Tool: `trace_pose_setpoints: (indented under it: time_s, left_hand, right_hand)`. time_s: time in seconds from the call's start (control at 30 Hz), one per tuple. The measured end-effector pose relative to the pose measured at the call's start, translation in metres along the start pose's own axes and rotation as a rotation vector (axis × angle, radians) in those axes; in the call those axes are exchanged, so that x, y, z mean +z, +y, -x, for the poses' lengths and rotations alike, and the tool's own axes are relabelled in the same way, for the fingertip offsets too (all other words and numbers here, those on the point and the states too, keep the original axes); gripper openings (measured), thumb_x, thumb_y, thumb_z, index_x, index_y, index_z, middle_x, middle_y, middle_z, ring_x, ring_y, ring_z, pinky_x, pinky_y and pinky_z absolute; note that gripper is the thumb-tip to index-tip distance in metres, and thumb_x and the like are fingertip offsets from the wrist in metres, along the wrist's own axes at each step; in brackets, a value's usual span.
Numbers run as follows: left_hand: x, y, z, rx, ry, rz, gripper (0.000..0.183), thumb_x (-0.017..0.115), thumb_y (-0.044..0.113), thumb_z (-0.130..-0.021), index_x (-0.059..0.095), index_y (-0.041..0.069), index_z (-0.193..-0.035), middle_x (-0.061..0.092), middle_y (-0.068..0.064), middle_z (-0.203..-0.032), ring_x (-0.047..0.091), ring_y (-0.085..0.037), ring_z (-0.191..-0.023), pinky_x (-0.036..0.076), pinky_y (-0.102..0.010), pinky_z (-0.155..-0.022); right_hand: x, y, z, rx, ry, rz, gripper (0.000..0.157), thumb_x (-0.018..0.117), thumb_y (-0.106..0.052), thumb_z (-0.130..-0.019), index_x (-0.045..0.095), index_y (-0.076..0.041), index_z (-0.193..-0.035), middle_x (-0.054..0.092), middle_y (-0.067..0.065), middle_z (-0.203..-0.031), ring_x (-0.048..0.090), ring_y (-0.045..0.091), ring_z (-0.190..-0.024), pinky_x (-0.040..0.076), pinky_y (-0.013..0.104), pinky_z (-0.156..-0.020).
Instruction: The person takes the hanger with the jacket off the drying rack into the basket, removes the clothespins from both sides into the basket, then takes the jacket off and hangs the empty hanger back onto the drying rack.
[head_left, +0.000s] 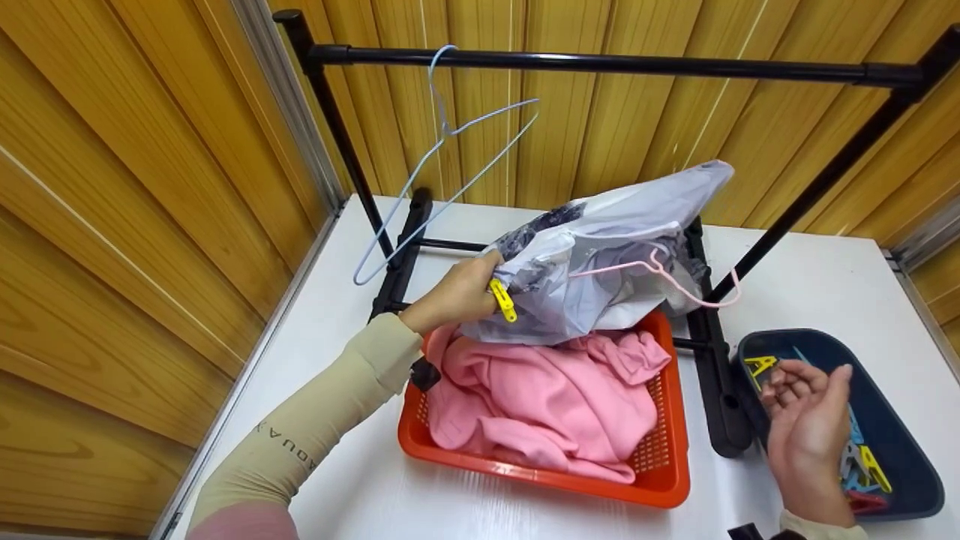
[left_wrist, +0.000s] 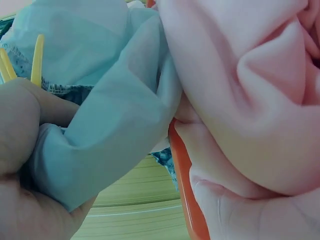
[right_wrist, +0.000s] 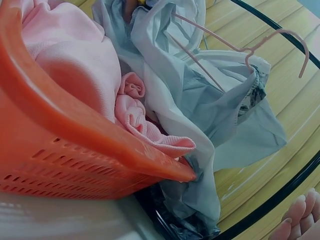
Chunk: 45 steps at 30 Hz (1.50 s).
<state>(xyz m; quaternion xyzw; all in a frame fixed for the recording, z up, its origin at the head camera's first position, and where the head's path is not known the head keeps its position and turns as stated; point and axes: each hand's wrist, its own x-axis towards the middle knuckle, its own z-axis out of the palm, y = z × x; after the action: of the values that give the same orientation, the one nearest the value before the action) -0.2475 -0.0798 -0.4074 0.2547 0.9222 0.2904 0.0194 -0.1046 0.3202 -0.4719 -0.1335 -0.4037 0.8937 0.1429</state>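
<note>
The room is walled with wood-grained panels (head_left: pixel 637 120), and a white table (head_left: pixel 319 292) is set before them. A black rack (head_left: pixel 637 65) is stood on it, and a blue hanger (head_left: pixel 445 132) is hooked over its rail. The grey-white garment (head_left: pixel 551 262), marked with dark patches, is held up by the left hand (head_left: pixel 461 292) above the back of an orange basket (head_left: pixel 540 478); its edge is pinched between thumb and fingers. A yellow clip (head_left: pixel 502 301) is seen just beside those fingers; whether the cloth is bitten by it cannot be told. A pink hanger (head_left: pixel 658 266) is partly covered by the garment, its hook left outside, towards the right. The basket is filled with pink cloth (head_left: pixel 532 397), by which the garment's lower folds are met. The right hand (head_left: pixel 810 412) is held palm up over a dark bin (head_left: pixel 900 450), its fingers loosely curled, the thumb spread apart, nothing gripped. Yellow, blue and red clips (head_left: pixel 874 469) are contained in the bin, near the rack's right foot (head_left: pixel 724 420)
</note>
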Motion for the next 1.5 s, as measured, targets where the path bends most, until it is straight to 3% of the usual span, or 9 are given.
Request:
trace_pose_setpoints:
  time_s: [0.47, 0.73, 0.9, 1.1, 1.5]
  left_hand:
    - [0.002, 0.001, 0.001, -0.046, 0.076, -0.017, 0.036, 0.060, -0.006, -0.070, 0.052, 0.001, -0.105, 0.063, -0.019, -0.095, 0.054, -0.030, -0.081, 0.047, -0.045, -0.076]
    - [0.005, 0.010, 0.001, -0.113, 0.085, 0.002, 0.036, 0.062, -0.003, -0.073, 0.051, 0.002, -0.106, 0.062, -0.017, -0.097, 0.056, -0.029, -0.084, 0.047, -0.042, -0.076]
    - [0.006, 0.015, 0.002, -0.128, 0.095, 0.011, 0.037, 0.062, -0.002, -0.074, 0.050, 0.002, -0.108, 0.062, -0.017, -0.099, 0.058, -0.031, -0.086, 0.048, -0.044, -0.078]
    - [0.009, 0.022, 0.002, -0.123, 0.122, -0.010, 0.034, 0.061, -0.003, -0.073, 0.050, 0.001, -0.105, 0.062, -0.018, -0.094, 0.058, -0.033, -0.085, 0.048, -0.045, -0.076]
    - [0.012, 0.035, -0.002, -0.168, 0.127, -0.052, 0.036, 0.065, 0.002, -0.074, 0.051, 0.002, -0.107, 0.066, -0.016, -0.097, 0.062, -0.034, -0.091, 0.048, -0.046, -0.079]
  right_hand:
    - [0.018, 0.006, 0.004, -0.051, -0.015, 0.063, 0.040, 0.045, -0.035, -0.100, 0.062, 0.000, -0.093, 0.059, 0.007, -0.075, 0.050, 0.018, -0.064, 0.043, 0.026, -0.063]
    - [0.032, 0.009, 0.008, -0.088, -0.136, 0.142, 0.037, 0.044, -0.030, -0.101, 0.063, 0.000, -0.093, 0.063, 0.007, -0.076, 0.055, 0.017, -0.066, 0.046, 0.024, -0.064]
    - [0.041, 0.011, 0.013, -0.112, -0.200, 0.269, 0.038, 0.040, -0.030, -0.103, 0.062, 0.000, -0.093, 0.063, 0.005, -0.077, 0.056, 0.016, -0.067, 0.048, 0.023, -0.065]
    - [0.053, 0.013, 0.018, -0.109, -0.208, 0.448, 0.038, 0.037, -0.031, -0.104, 0.059, -0.002, -0.096, 0.060, 0.003, -0.075, 0.055, 0.015, -0.069, 0.048, 0.024, -0.067]
    - [0.069, 0.021, 0.023, -0.180, -0.360, 0.499, 0.032, 0.035, -0.020, -0.105, 0.058, 0.000, -0.097, 0.059, 0.003, -0.075, 0.055, 0.015, -0.071, 0.048, 0.024, -0.070]
